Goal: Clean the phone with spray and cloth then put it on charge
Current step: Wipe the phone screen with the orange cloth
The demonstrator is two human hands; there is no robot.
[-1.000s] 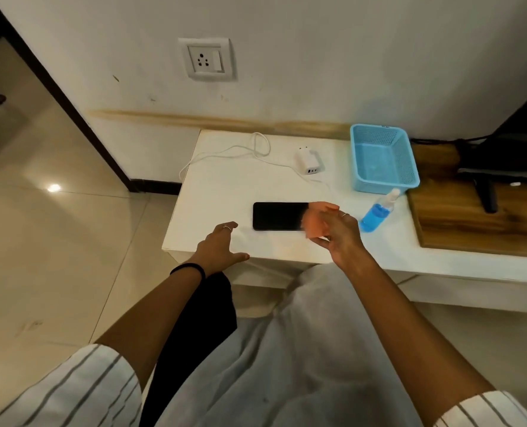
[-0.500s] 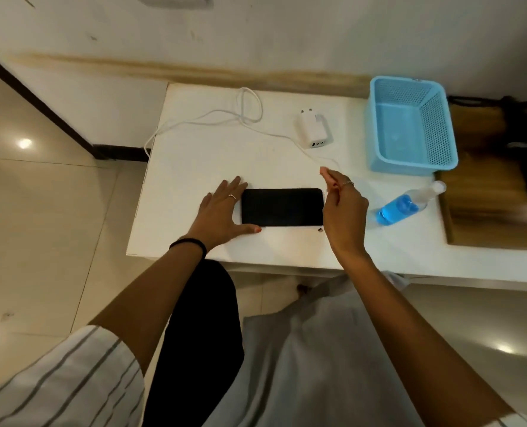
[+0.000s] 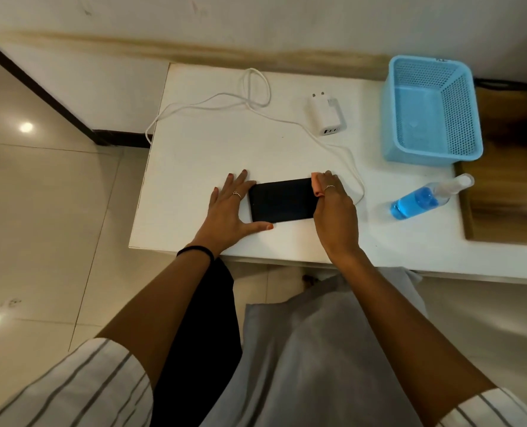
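Observation:
A black phone [image 3: 282, 200] lies flat, screen up, on the white table [image 3: 200, 149]. My left hand [image 3: 229, 209] rests flat against its left end, fingers straight, thumb along the near edge. My right hand [image 3: 333, 211] is at the phone's right end and holds a small orange cloth [image 3: 316, 186], mostly hidden by the fingers. A spray bottle [image 3: 425, 198] with blue liquid lies on its side to the right. The white charger plug [image 3: 326, 114] and its white cable [image 3: 256, 97] lie on the table behind the phone.
A light blue mesh basket [image 3: 459, 109] stands at the back right of the table. A wooden board [image 3: 508, 192] adjoins the table on the right. Tiled floor [image 3: 40, 226] lies to the left, the wall just behind.
My left hand has reached forward and settled against the phone's left end. My right hand, with the cloth, came down onto the phone's right end. The camera tilted downward.

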